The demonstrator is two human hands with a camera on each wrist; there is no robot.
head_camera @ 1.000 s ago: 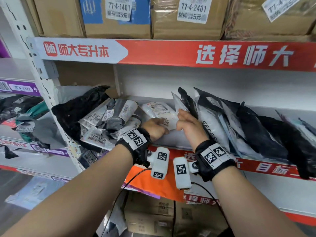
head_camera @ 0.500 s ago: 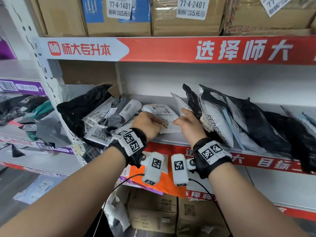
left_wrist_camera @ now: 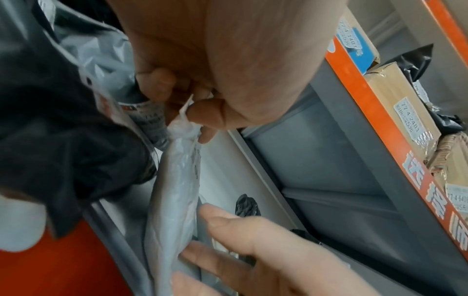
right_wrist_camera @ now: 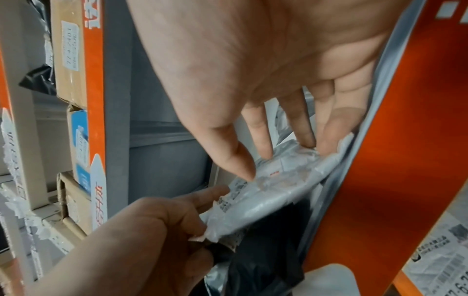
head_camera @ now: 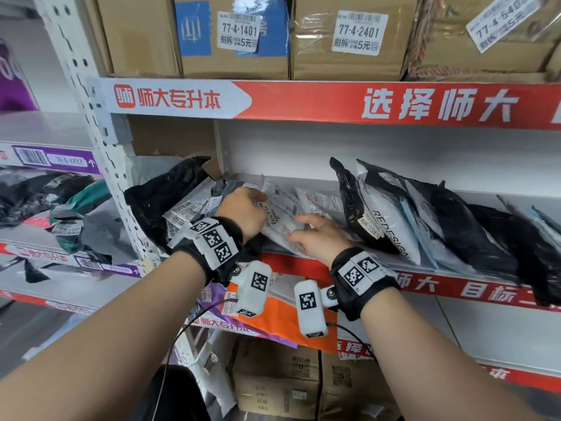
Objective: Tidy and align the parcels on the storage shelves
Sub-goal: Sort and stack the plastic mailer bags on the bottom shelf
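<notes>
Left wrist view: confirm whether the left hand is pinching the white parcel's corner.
Yes, the left hand pinches the white parcel at its top corner between thumb and fingers.

- Red advertising strip [head_camera: 334, 104]: runs along the shelf edge above the left hand [head_camera: 243, 214] and the right hand [head_camera: 318, 238]. It carries white Chinese characters, and its left end is a white arrow-shaped panel with a red logo.
- Carton with blue print [head_camera: 212, 62]: stands above the left hand, labelled 77-4-1401.
- Brown taped carton [head_camera: 315, 34]: stands above the right hand, touching the first carton, labelled 77-4-2401.
- Third carton [head_camera: 455, 56]: up and to the right of the right hand. Its label is tilted and only partly legible.
- Lower red strip [head_camera: 455, 290]: just below and right of the right hand.
- Purple strip with barcode [head_camera: 57, 159]: on the neighbouring rack, well left of the left hand.
- Brown cartons [head_camera: 273, 387]: well below both hands, with small printed labels too small to read.
</notes>
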